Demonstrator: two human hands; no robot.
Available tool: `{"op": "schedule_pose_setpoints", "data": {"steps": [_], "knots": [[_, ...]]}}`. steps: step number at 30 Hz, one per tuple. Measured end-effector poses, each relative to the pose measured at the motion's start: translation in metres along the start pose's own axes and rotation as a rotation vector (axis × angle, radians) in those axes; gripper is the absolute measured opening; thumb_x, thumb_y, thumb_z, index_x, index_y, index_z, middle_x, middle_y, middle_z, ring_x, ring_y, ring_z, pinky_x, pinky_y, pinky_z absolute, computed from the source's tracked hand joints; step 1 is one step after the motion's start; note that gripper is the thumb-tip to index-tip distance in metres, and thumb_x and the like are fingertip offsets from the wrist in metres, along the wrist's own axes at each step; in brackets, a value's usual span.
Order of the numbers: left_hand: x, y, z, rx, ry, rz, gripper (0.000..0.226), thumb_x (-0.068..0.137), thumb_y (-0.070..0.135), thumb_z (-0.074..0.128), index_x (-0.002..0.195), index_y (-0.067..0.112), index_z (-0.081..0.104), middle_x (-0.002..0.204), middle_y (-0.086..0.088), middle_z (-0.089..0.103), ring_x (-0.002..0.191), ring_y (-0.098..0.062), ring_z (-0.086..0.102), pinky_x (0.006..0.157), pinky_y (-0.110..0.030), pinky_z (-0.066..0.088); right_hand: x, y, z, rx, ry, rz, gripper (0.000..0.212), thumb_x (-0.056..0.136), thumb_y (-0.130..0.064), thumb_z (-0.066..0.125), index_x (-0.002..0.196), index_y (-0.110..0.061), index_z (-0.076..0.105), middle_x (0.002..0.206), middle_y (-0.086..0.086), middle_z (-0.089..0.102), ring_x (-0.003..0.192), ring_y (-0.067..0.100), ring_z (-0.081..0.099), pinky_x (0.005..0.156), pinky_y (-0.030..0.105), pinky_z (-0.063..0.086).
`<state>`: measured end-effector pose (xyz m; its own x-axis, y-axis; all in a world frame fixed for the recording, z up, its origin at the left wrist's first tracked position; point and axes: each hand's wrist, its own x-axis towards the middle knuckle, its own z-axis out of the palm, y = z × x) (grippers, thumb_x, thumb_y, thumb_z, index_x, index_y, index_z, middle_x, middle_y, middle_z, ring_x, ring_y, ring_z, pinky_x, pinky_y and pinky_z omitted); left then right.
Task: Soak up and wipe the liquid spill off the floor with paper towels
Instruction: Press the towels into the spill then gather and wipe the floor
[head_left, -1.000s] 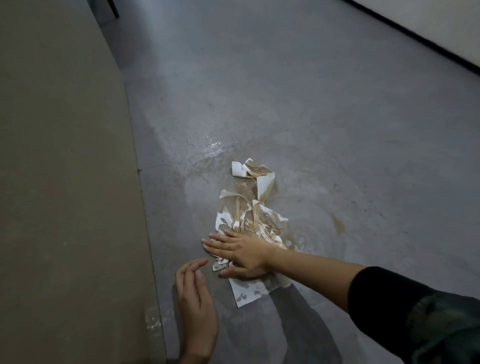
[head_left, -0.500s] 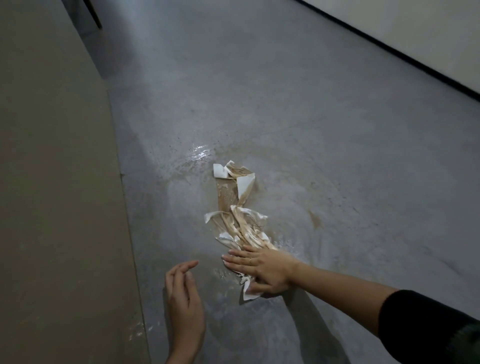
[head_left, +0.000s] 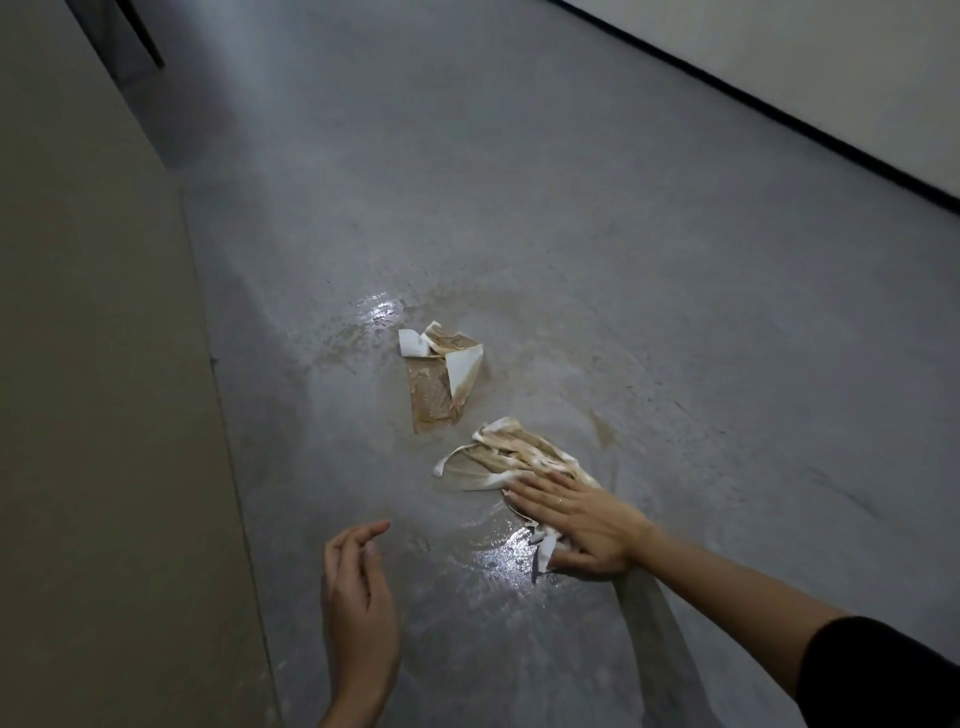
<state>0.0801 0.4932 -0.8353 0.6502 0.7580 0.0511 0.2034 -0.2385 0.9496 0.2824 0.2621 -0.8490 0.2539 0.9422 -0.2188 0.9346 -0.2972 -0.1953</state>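
floor: grey concrete, wet sheen and brown smears at centre
stained towel: flat, at 12 o'clock of the crumpled wad
crumpled wad: soaked brown, under a palm

Grey concrete floor, pale wall with black baseboard at right, beige panel along left, dim light
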Motion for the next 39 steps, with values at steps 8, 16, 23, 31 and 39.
{"op": "schedule_pose_setpoints", "data": {"steps": [8, 16, 23, 31, 39], "knots": [[0.0, 0.002, -0.002, -0.011, 0.005, -0.001, 0.028, 0.093, 0.045, 0.033, 0.1, 0.048, 0.06, 0.11, 0.015, 0.049, 0.102, -0.021, 0.059, 0.09, -0.053, 0.051, 0.0, -0.082, -0.003, 0.543, 0.595, 0.775, 0.073, 0.098, -0.057, 0.017, 0.152, -0.018, -0.012, 0.159, -0.003, -0.023, 0.146, 0.007, -0.02, 0.12, 0.032, -0.013], [-0.003, 0.009, -0.002, -0.01, -0.039, 0.006, 0.028, 0.092, 0.044, 0.034, 0.098, 0.048, 0.061, 0.11, 0.009, 0.049, 0.099, -0.018, 0.061, 0.09, -0.041, 0.05, 0.034, -0.116, 0.019, 0.725, 0.444, 1.167, 0.093, 0.095, -0.061, 0.032, 0.147, -0.012, -0.028, 0.147, 0.009, -0.045, 0.137, 0.022, -0.041, 0.118, 0.04, -0.015], [-0.001, 0.003, -0.005, -0.01, -0.034, 0.013, 0.028, 0.093, 0.034, 0.037, 0.095, 0.048, 0.062, 0.106, -0.001, 0.048, 0.096, -0.029, 0.062, 0.084, -0.012, 0.048, 0.076, -0.08, 0.006, 0.654, 0.479, 1.414, 0.107, 0.087, -0.075, 0.025, 0.148, 0.001, -0.018, 0.152, 0.026, -0.029, 0.143, 0.033, -0.029, 0.118, 0.042, -0.015], [0.001, 0.0, -0.006, -0.022, -0.025, 0.042, 0.037, 0.093, 0.026, 0.037, 0.092, 0.054, 0.062, 0.105, -0.006, 0.049, 0.092, -0.031, 0.062, 0.086, -0.009, 0.047, 0.092, -0.049, 0.001, 0.532, 0.476, 1.454, 0.11, 0.086, -0.076, 0.028, 0.148, 0.004, -0.015, 0.154, 0.027, -0.024, 0.143, 0.036, -0.026, 0.119, 0.044, -0.013], [0.006, -0.002, -0.004, -0.044, -0.025, 0.034, 0.029, 0.093, 0.035, 0.038, 0.094, 0.048, 0.064, 0.108, -0.006, 0.053, 0.098, -0.032, 0.061, 0.086, -0.016, 0.049, 0.097, -0.001, -0.006, 0.482, 0.484, 1.435, 0.109, 0.087, -0.075, 0.029, 0.149, 0.006, -0.008, 0.156, 0.028, -0.015, 0.146, 0.036, -0.018, 0.119, 0.043, -0.012]]}}
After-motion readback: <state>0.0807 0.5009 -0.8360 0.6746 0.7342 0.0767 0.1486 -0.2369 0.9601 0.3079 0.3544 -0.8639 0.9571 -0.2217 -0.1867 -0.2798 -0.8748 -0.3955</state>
